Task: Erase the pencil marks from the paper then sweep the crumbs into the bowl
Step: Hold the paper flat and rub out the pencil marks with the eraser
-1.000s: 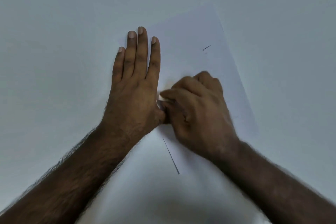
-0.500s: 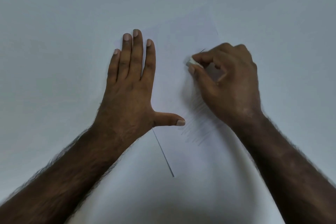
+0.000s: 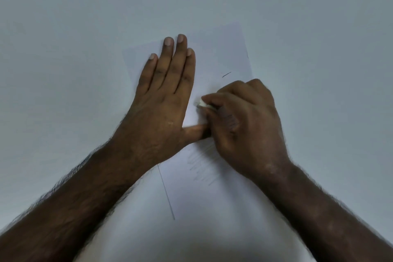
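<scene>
Surface: a plain pale grey tabletop (image 3: pixel 74 27) fills my whole view, evenly lit, with a shadow along the near edge.

Item 1, paper (image 3: pixel 223 53): a white sheet lying flat on the tabletop, running from the upper middle down to the near edge, turned slightly off square.

Item 2, left hand (image 3: pixel 161 102): I see it palm down on the left part of the sheet, four fingers straight and pressed close together, thumb stretched out to the right and touching the right hand.

Item 3, right hand (image 3: pixel 244 121): curled into a loose fist on the sheet, thumb and forefinger pinching the eraser.

Item 4, long pencil line (image 3: pixel 167 193): a thin straight stroke running from beneath the left wrist toward the near edge.

Item 5, faint grey scribble marks (image 3: pixel 202 166): just below the right hand.

Item 6, eraser (image 3: pixel 203 103): small, white, its tip on the paper between the two hands.

Item 7, short dash (image 3: pixel 226 74): a dark pencil stroke just above the right knuckles.
</scene>
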{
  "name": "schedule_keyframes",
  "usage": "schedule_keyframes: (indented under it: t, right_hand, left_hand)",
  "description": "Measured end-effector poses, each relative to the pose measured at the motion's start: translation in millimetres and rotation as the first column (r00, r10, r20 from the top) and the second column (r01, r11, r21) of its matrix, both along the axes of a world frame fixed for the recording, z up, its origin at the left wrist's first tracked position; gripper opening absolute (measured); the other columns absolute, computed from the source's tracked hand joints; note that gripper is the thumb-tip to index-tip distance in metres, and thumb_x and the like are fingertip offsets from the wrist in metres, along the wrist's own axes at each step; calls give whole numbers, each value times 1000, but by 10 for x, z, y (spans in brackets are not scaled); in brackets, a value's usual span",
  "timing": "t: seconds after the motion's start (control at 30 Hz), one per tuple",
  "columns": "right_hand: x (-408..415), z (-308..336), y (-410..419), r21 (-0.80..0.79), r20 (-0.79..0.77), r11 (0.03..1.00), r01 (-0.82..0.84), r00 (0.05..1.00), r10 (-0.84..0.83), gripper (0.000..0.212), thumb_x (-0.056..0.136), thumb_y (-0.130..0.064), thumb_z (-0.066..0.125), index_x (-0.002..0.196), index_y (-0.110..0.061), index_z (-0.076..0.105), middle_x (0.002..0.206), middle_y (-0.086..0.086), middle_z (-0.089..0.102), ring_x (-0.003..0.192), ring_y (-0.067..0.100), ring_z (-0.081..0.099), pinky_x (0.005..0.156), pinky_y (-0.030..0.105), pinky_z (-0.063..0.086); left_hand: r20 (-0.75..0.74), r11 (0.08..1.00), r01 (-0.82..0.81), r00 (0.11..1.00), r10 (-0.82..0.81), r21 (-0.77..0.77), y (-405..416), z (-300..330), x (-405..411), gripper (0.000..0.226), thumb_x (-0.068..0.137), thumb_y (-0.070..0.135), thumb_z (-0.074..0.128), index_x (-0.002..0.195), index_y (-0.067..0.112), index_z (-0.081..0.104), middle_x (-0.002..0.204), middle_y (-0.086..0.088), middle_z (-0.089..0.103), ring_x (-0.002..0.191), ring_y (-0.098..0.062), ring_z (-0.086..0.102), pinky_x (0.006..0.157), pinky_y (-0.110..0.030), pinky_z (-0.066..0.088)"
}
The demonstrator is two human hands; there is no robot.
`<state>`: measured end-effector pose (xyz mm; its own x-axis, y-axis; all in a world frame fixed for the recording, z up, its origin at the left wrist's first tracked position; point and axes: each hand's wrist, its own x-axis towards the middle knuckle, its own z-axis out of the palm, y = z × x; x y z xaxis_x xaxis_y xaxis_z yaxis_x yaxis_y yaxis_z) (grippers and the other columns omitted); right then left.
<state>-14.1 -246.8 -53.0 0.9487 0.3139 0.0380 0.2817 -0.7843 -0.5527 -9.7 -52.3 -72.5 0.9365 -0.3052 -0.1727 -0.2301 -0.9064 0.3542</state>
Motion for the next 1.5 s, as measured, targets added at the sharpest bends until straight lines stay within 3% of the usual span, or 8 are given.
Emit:
schedule_keyframes:
  t: [0.13,0.3,0.5,0.7,0.93,1.17,1.37,1.5]
  right_hand:
    - [231,-8,0,-127,103,992,-8,994,21,10,101,-25,72,102,-20,81,94,2,73,88,37,63,82,54,49]
    - [602,-14,-25,-131,165,970,203,970,-181,13,101,-32,70,99,-24,81,96,-4,74,95,32,61,87,46,44]
    - [-55,89,94,-105,67,994,9,998,-2,10,101,-20,72,103,-17,81,95,2,73,88,34,60,80,50,46]
    - [663,-30,0,-163,216,960,227,958,-190,13,101,-31,70,97,-24,81,94,-4,73,95,34,60,84,44,41]
    - [-37,117,78,-133,70,990,45,997,-36,8,101,-20,74,102,-17,81,97,2,74,90,34,60,81,49,46]
    - [706,-21,28,-179,201,947,266,952,-229,14,102,-31,69,100,-23,80,97,-3,74,98,32,60,88,40,39]
    - [-49,96,155,-137,75,988,70,995,-60,11,102,-21,71,103,-17,81,97,2,75,89,34,61,81,48,45]
    - [465,-31,113,-214,171,965,154,978,-118,18,105,-33,63,101,-27,80,96,-2,73,93,38,63,86,49,43]
  left_hand:
    - [22,995,23,999,-25,97,-12,20,0,128,86,94,27,168,0,-1,177,-21,-8,165,-35,-10,134,-54,3]
    - [27,992,28,999,-32,124,-26,14,8,132,84,98,25,168,0,-1,177,-21,-8,165,-36,-8,133,-55,5]
    - [65,991,20,998,-28,134,-26,-10,-7,124,89,90,29,168,0,1,177,-21,-4,165,-36,-5,134,-54,7]
    - [50,990,34,998,-42,140,-31,-1,-1,132,84,99,22,168,-1,1,177,-22,-5,165,-37,-6,133,-57,8]
    - [86,988,16,996,-29,151,-45,-6,-4,125,89,93,21,168,-2,6,177,-23,0,165,-37,-2,133,-55,8]
    - [60,985,36,997,-46,168,-42,5,-8,132,84,98,25,168,-1,2,177,-23,-4,165,-37,-4,133,-56,8]
    - [85,986,16,996,-30,168,-54,-3,-17,123,91,92,22,168,-2,4,177,-23,-2,165,-36,-3,134,-55,8]
    - [61,983,29,997,-41,180,-47,8,-11,128,87,96,19,168,-1,0,177,-22,-5,165,-37,-5,133,-57,8]
